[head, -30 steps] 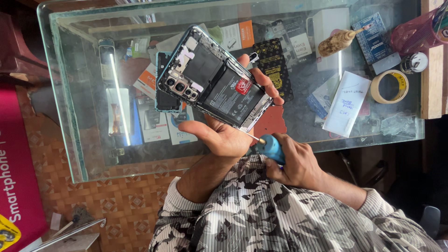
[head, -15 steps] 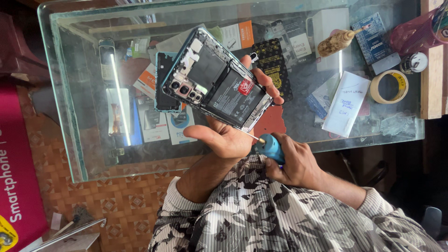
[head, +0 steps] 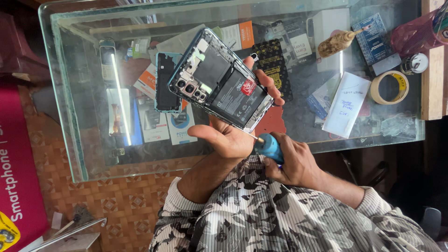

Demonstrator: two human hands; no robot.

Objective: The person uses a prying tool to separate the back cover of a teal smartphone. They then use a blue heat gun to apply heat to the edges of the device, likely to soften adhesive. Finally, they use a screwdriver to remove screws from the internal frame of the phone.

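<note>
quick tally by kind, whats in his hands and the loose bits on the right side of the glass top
opened phone, in the left hand: 1
blue-handled screwdriver, in the right hand: 1
tape roll: 1
white paper slip: 1
wooden-handled tool: 1
small round tin: 1
total: 6

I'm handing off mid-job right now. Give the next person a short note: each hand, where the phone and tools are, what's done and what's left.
Left hand: holds the opened phone tilted above the glass table, back cover off, battery and camera modules exposed.
Right hand: grips a blue-handled screwdriver, tip at the phone's lower edge.
Nearby: a dark back panel lies on the glass beside the phone; tape roll and a wooden-handled tool sit farther off.
Done: back is open.
Left: inner plates and battery are still in place; which screws are out cannot be told.
</note>
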